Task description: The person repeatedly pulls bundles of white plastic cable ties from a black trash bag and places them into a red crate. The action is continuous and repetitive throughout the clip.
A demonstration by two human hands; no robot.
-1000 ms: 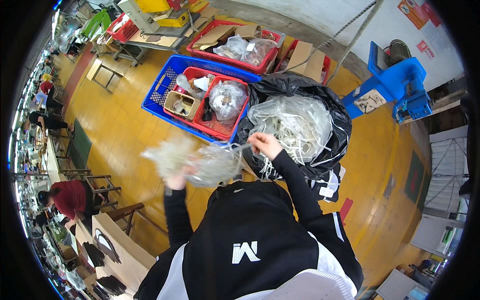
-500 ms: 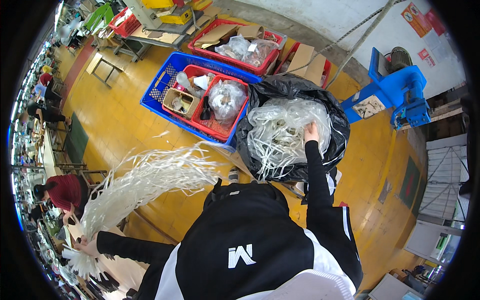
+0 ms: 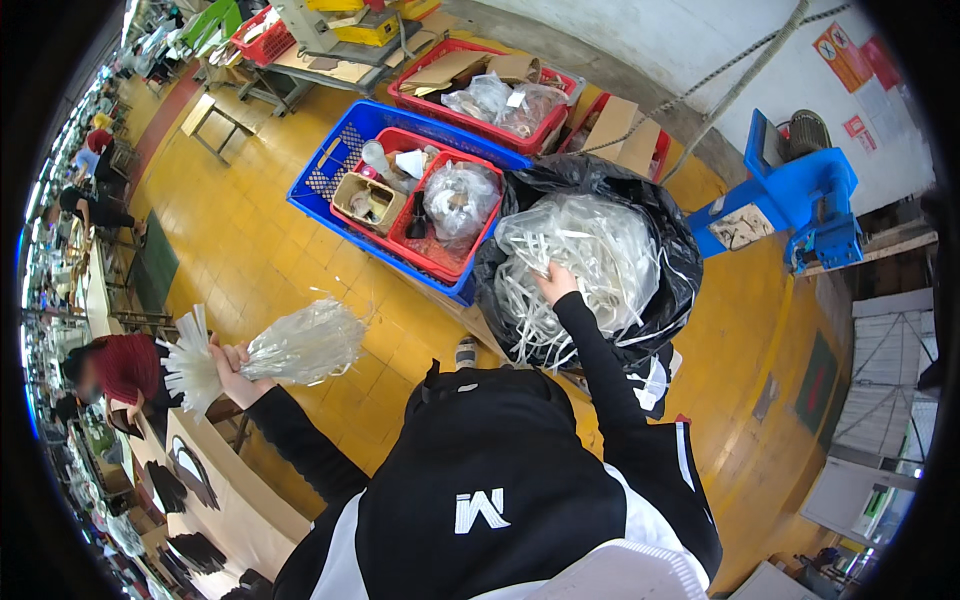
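My left hand (image 3: 236, 374) is closed around the middle of a bundle of whitish translucent plastic strips (image 3: 308, 343). The short ends fan out on its left; the longer ends hang to the right, above the floor. Ahead of me to the right, a black plastic bag (image 3: 672, 215) gapes around a heap of similar loose strips and clear film (image 3: 605, 250). My right hand (image 3: 556, 284) is in the near left part of that heap, its fingers bent among the strips. Whether it pinches any of them is hard to see.
Left of the bag, a blue crate (image 3: 318, 205) holds red bins (image 3: 400, 245) with packaging and clear plastic. Behind it stands another red crate (image 3: 562, 125). A blue machine (image 3: 770, 195) is on the right. Dark cut pieces lie on a table (image 3: 240, 500) at lower left, near a seated person (image 3: 130, 370).
My left hand has risen and come inward with the bundle, whose trailing strips have swung together. My right hand has shifted left and nearer across the heap.
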